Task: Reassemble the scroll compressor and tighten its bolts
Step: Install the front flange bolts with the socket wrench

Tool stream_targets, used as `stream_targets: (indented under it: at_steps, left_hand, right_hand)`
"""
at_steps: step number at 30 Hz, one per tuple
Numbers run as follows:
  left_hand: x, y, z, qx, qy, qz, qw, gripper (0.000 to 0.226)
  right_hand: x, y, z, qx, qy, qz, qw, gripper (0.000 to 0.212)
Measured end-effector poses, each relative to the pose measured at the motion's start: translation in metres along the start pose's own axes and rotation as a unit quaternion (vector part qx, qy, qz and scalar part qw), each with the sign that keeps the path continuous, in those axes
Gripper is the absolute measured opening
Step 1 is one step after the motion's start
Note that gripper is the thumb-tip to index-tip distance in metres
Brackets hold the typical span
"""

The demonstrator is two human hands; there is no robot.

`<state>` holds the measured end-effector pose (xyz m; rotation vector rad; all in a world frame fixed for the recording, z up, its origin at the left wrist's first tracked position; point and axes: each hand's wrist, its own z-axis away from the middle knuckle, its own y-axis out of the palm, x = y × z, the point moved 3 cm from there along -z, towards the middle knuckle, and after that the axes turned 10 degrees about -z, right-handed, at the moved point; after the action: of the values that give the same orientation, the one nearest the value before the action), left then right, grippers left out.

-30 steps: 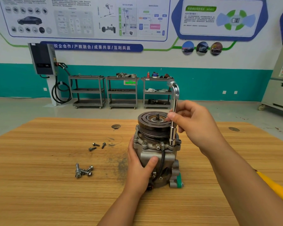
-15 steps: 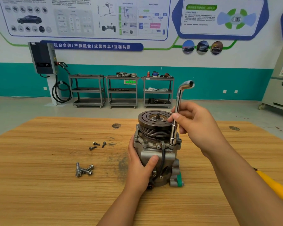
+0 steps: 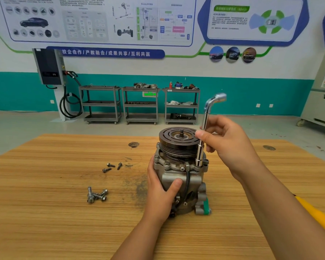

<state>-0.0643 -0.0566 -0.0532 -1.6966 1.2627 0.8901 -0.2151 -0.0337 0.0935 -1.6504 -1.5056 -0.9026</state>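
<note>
Loose bolts (image 3: 98, 196) lie on the wooden table (image 3: 45, 212) left of the compressor (image 3: 180, 166), which stands upright mid-table. The left hand (image 3: 161, 192) grasps its body; the right hand (image 3: 227, 145) pinches a wrench (image 3: 204, 128) standing on a flange bolt.

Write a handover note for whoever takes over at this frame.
Left hand grips the compressor, upright on the table.
Right hand holds the wrench, its socket down on the compressor's right rim.
Done: housing together, flange bolts in place.
Left: finish tightening. Three small bolts and a cluster of bigger bolts lie loose, left of the compressor.
</note>
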Motion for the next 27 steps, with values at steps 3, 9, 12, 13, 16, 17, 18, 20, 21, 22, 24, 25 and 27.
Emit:
stream_targets:
  at_steps: [3,9,12,13,16,17,18,20,21,22,24,25,27]
  left_hand:
    - [0.0001,-0.0003,0.0001,0.0,-0.001,-0.005,1.0,0.08]
    - [-0.0002,-0.0004,-0.0004,-0.002,0.001,-0.007,1.0,0.082]
    - [-0.0013,-0.0002,-0.0001,-0.006,0.011,0.0,1.0,0.083]
    - [-0.0016,0.0,-0.0001,-0.005,0.013,0.005,1.0,0.083]
    - [-0.0022,0.0006,-0.0002,-0.004,0.015,0.009,1.0,0.082]
    - [-0.0022,0.0005,-0.0002,-0.005,0.014,0.009,1.0,0.082]
    - [-0.0019,0.0005,-0.0004,-0.005,0.013,0.01,1.0,0.082]
    - [-0.001,0.0004,-0.0007,-0.006,0.011,0.011,1.0,0.083]
    - [-0.0007,0.0004,-0.0007,-0.005,0.011,0.011,1.0,0.084]
    - [-0.0006,0.0004,-0.0007,-0.005,0.011,0.011,1.0,0.084]
    - [-0.0006,0.0003,-0.0009,-0.003,0.011,0.011,1.0,0.085]
    - [-0.0006,0.0004,-0.0009,-0.004,0.012,0.01,1.0,0.085]
    - [-0.0003,0.0004,-0.0009,-0.005,0.014,0.007,1.0,0.084]
  right_hand:
    - [-0.0001,-0.0005,0.0013,-0.003,-0.007,0.003,1.0,0.008]
    - [-0.0001,-0.0042,0.0027,0.11,0.047,-0.053,0.991,0.025]
    - [0.0007,-0.004,0.0028,0.097,0.033,-0.043,0.994,0.022]
    - [0.0001,-0.0032,0.0021,0.072,0.02,-0.026,0.997,0.018]
    - [-0.0028,0.0013,0.0002,0.009,-0.008,0.034,0.999,0.009]
    - [-0.0035,0.0027,-0.0001,-0.001,-0.01,0.044,0.999,0.009]
    - [-0.0042,0.0034,-0.0002,-0.003,-0.01,0.044,0.999,0.008]
    - [-0.0046,0.0044,0.001,0.017,0.0,0.02,1.0,0.01]
    - [-0.005,0.004,0.0017,0.031,0.008,0.007,0.999,0.015]
    - [-0.0051,0.0033,0.0024,0.045,0.015,-0.004,0.999,0.019]
    - [-0.0046,0.0019,0.0029,0.061,0.022,-0.009,0.998,0.022]
    - [-0.0042,0.002,0.0028,0.06,0.02,-0.003,0.998,0.021]
    - [-0.0038,0.0032,0.0018,0.035,0.005,0.027,0.999,0.012]
